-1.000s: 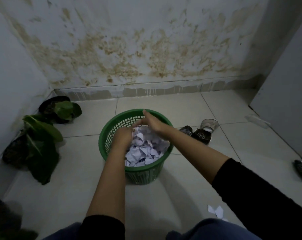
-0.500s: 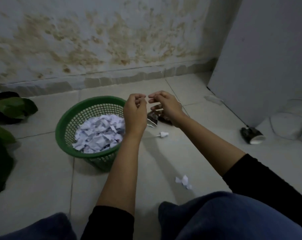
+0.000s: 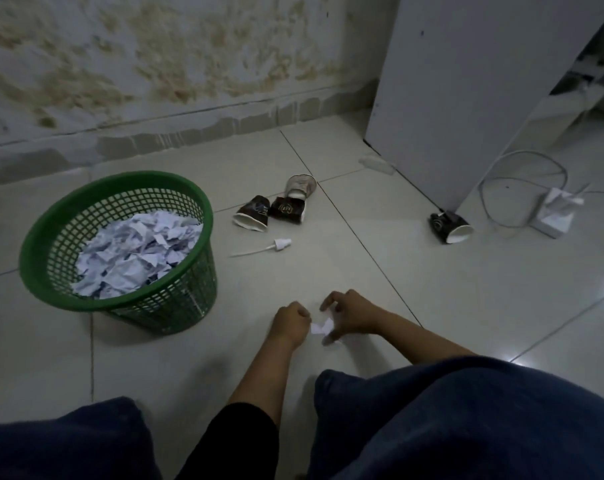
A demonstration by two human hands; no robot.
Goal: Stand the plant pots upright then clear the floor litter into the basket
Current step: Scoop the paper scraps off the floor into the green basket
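A green mesh basket (image 3: pixel 120 178) stands on the tiled floor at the left, more than half full of crumpled white paper (image 3: pixel 137 254). Just right of its base, both my hands are down at the floor around a small white paper scrap (image 3: pixel 319 329). My right hand (image 3: pixel 350 317) arches over the scrap and its curled fingers pinch it. The fingers of my left hand (image 3: pixel 290 322) are curled tight against the scrap's left edge; whether they hold any paper is hidden. No plant pots are in view.
Two brown paper cups (image 3: pixel 252 214) (image 3: pixel 288 209) and a clear cup (image 3: pixel 300 185) lie on their sides beyond the basket, with a white spray nozzle (image 3: pixel 262 247) in front. Another brown cup (image 3: pixel 451 226) lies by a white panel (image 3: pixel 466 98), near a cable and white adapter (image 3: pixel 553 216).
Both hands left the basket, moved right and dropped to the floor onto the paper scrap. My view swung right, so the plants went out of sight.
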